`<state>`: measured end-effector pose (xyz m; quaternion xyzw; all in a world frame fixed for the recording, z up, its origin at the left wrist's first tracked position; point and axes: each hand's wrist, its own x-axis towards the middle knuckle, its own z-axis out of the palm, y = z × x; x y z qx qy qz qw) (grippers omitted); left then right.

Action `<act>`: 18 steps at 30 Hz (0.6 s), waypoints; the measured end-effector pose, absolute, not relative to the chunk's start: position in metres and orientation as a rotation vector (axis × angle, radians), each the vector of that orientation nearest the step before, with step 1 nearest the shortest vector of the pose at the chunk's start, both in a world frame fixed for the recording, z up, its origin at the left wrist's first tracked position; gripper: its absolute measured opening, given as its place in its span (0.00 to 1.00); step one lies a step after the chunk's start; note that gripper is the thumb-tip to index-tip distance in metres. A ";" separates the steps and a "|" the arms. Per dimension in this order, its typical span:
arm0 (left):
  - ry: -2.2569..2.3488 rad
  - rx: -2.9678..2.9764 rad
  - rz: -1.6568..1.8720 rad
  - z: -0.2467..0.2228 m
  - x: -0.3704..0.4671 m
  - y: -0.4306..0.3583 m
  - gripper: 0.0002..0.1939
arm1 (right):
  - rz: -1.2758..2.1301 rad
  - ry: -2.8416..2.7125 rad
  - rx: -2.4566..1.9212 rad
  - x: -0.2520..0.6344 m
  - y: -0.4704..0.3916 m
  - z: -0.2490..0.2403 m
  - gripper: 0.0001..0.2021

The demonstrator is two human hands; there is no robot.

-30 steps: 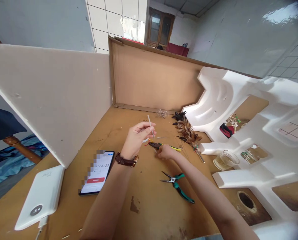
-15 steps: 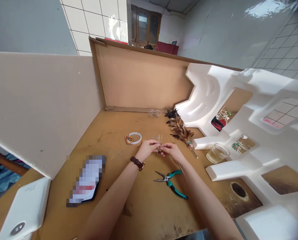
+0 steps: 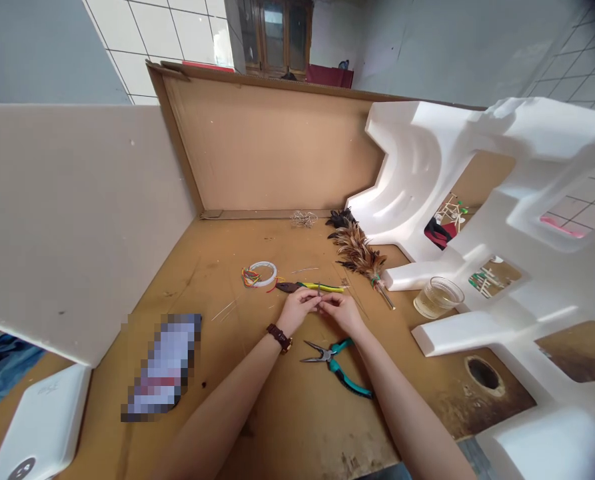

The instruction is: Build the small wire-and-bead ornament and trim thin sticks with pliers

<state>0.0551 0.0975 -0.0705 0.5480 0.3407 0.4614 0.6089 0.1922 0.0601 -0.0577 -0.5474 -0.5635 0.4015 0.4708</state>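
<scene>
My left hand (image 3: 298,309) and my right hand (image 3: 341,312) meet at the middle of the brown table (image 3: 272,413), fingertips pinched together. A small thin piece sits between them, too small to make out. Just behind the hands lie yellow-handled pliers (image 3: 330,287) with a dark head. Teal-handled needle-nose pliers (image 3: 333,360) lie with jaws apart in front of my right hand. A white ring (image 3: 273,268) with coloured threads rests behind and left of my left hand. Thin wires (image 3: 226,309) are scattered nearby.
A brown feather bundle (image 3: 356,250) and a glass of liquid (image 3: 438,298) stand to the right, beside white foam packing (image 3: 412,160). At the back is a wire tangle (image 3: 304,219). A blurred phone (image 3: 164,363) and a white device (image 3: 42,420) lie at left.
The view has shifted a little. The yellow-handled pliers now show behind my hands. The thin wires that stood up from my fingertips no longer show there.
</scene>
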 end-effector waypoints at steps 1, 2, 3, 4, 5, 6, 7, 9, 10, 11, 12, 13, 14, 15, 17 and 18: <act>0.777 1.273 1.085 -0.071 0.056 0.096 0.13 | 0.963 -1.392 -1.347 0.193 0.060 -0.059 0.09; 0.768 1.284 1.102 -0.071 0.057 0.095 0.13 | 0.941 -1.404 -1.354 0.194 0.059 -0.059 0.09; 0.759 1.299 1.115 -0.071 0.058 0.094 0.12 | 0.914 -1.417 -1.361 0.195 0.059 -0.059 0.09; 0.749 1.318 1.125 -0.071 0.058 0.093 0.12 | 0.885 -1.432 -1.368 0.195 0.059 -0.060 0.09; 0.740 1.341 1.135 -0.071 0.058 0.092 0.11 | 0.854 -1.448 -1.376 0.195 0.059 -0.061 0.08; 0.731 1.367 1.145 -0.072 0.058 0.092 0.11 | 0.823 -1.465 -1.385 0.196 0.059 -0.061 0.08; 0.724 1.395 1.158 -0.073 0.058 0.092 0.11 | 0.794 -1.483 -1.393 0.196 0.059 -0.062 0.08; 0.726 1.453 1.180 -0.075 0.057 0.093 0.10 | 0.741 -1.518 -1.407 0.196 0.060 -0.064 0.08; 0.732 1.479 1.192 -0.077 0.057 0.093 0.10 | 0.718 -1.536 -1.412 0.196 0.060 -0.065 0.07; 0.738 1.505 1.204 -0.078 0.056 0.094 0.09 | 0.698 -1.554 -1.416 0.195 0.060 -0.066 0.07; 0.741 1.531 1.214 -0.078 0.056 0.094 0.09 | 0.678 -1.571 -1.418 0.195 0.060 -0.066 0.06; 0.741 1.560 1.221 -0.078 0.056 0.094 0.09 | 0.658 -1.587 -1.421 0.195 0.060 -0.066 0.06; 0.740 1.590 1.232 -0.076 0.056 0.093 0.09 | 0.637 -1.601 -1.424 0.195 0.060 -0.065 0.06; 0.740 1.623 1.245 -0.075 0.057 0.092 0.08 | 0.618 -1.614 -1.428 0.196 0.060 -0.065 0.07; 0.756 1.691 1.278 -0.070 0.057 0.089 0.08 | 0.582 -1.640 -1.438 0.196 0.059 -0.064 0.07; 0.774 1.722 1.299 -0.067 0.057 0.088 0.08 | 0.567 -1.654 -1.441 0.196 0.059 -0.063 0.07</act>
